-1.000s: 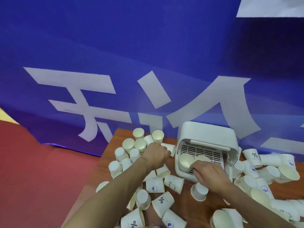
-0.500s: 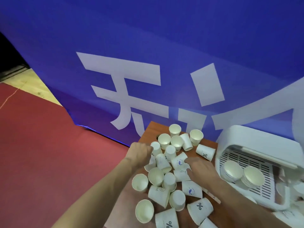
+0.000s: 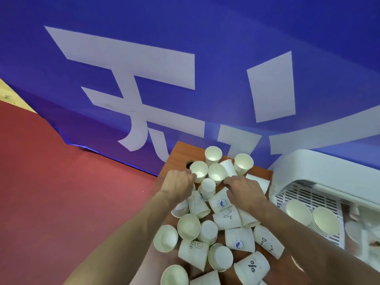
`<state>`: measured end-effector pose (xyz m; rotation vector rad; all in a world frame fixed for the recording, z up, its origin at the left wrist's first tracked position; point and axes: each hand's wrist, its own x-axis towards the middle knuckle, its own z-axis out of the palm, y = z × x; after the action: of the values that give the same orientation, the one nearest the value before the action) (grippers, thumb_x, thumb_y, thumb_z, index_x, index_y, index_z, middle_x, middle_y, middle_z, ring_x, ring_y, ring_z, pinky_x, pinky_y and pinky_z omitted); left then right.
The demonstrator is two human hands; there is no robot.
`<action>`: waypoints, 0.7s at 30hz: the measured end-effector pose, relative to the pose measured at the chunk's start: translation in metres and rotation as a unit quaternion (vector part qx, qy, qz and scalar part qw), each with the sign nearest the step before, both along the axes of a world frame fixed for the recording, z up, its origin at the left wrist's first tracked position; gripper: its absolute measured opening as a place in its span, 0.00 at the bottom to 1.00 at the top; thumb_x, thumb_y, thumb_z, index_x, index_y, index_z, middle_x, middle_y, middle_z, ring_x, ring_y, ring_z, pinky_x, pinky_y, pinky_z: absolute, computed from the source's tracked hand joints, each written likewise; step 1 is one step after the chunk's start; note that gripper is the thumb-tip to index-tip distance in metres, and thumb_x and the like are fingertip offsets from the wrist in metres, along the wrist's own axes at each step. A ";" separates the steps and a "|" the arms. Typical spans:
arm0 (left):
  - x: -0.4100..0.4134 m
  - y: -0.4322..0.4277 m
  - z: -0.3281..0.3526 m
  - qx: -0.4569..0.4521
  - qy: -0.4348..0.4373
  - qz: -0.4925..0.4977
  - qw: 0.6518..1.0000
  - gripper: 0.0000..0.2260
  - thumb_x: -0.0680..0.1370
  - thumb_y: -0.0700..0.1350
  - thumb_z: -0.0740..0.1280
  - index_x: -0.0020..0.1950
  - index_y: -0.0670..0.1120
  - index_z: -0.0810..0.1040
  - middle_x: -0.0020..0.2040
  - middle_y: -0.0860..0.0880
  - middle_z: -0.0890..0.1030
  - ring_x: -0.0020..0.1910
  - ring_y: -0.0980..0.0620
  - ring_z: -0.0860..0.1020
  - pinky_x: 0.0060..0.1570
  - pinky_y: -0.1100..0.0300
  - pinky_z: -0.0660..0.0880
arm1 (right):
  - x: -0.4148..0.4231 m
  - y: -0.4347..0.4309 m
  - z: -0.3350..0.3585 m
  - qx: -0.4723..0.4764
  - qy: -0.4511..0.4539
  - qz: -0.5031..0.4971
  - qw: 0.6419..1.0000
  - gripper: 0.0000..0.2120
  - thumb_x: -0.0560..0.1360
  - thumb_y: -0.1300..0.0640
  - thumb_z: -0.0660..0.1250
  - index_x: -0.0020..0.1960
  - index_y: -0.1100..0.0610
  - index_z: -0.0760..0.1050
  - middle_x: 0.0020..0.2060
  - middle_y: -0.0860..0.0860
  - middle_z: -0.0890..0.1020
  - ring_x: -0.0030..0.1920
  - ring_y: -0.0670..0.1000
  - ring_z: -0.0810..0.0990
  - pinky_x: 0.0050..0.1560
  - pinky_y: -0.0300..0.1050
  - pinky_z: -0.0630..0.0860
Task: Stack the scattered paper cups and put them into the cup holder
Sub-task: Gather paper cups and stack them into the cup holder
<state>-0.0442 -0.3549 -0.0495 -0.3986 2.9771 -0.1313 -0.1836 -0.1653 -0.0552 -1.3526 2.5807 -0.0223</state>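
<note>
Both hands are down in the heap of white paper cups scattered over the brown wooden surface, from its far left corner toward the near edge. My left hand is curled tight, knuckles up, its fingertips against the rim of an upright cup near that far left corner; I cannot tell whether it pinches the rim. My right hand lies palm down with bent fingers on cups lying on their sides; any grip is hidden. At the right edge sits the white plastic cup holder, with two nested stacks lying on its slotted tray. Behind stands a blue banner with white characters.
</note>
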 end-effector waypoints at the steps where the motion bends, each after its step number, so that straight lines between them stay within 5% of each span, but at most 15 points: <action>1: -0.006 0.000 -0.003 0.003 -0.003 -0.001 1.000 0.05 0.77 0.43 0.60 0.44 0.51 0.73 0.42 0.52 0.78 0.32 0.49 0.72 0.26 0.59 0.57 | -0.003 -0.002 -0.002 0.002 0.004 0.000 1.000 0.14 0.76 0.56 0.63 0.60 0.48 0.75 0.50 0.47 0.81 0.51 0.51 0.79 0.46 0.48 0.78; 5: -0.023 -0.003 -0.015 0.007 -0.010 0.002 1.000 0.06 0.77 0.41 0.59 0.47 0.51 0.73 0.44 0.52 0.77 0.33 0.48 0.76 0.27 0.58 0.57 | -0.017 -0.010 -0.010 0.012 0.034 0.008 0.999 0.15 0.75 0.60 0.63 0.58 0.46 0.77 0.50 0.47 0.82 0.51 0.51 0.80 0.45 0.47 0.78; 12: -0.047 -0.007 -0.027 -0.017 -0.052 -0.032 0.998 0.05 0.75 0.39 0.59 0.43 0.50 0.70 0.39 0.52 0.74 0.27 0.49 0.64 0.26 0.58 0.52 | -0.027 -0.028 -0.022 0.021 0.076 0.049 0.996 0.14 0.75 0.61 0.62 0.57 0.50 0.77 0.52 0.47 0.80 0.48 0.52 0.79 0.36 0.44 0.66; 21: -0.058 -0.013 -0.030 -0.033 -0.076 -0.057 0.995 0.09 0.74 0.40 0.59 0.37 0.51 0.65 0.35 0.52 0.73 0.25 0.52 0.62 0.27 0.58 0.54 | -0.031 -0.047 -0.037 0.040 0.064 0.058 0.995 0.16 0.75 0.62 0.62 0.59 0.50 0.77 0.52 0.48 0.81 0.49 0.53 0.79 0.40 0.46 0.71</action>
<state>-0.1022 -0.3681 -0.0798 -0.2155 2.8504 -0.2601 -0.2150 -0.2122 -0.0922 -1.5166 2.5691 0.1918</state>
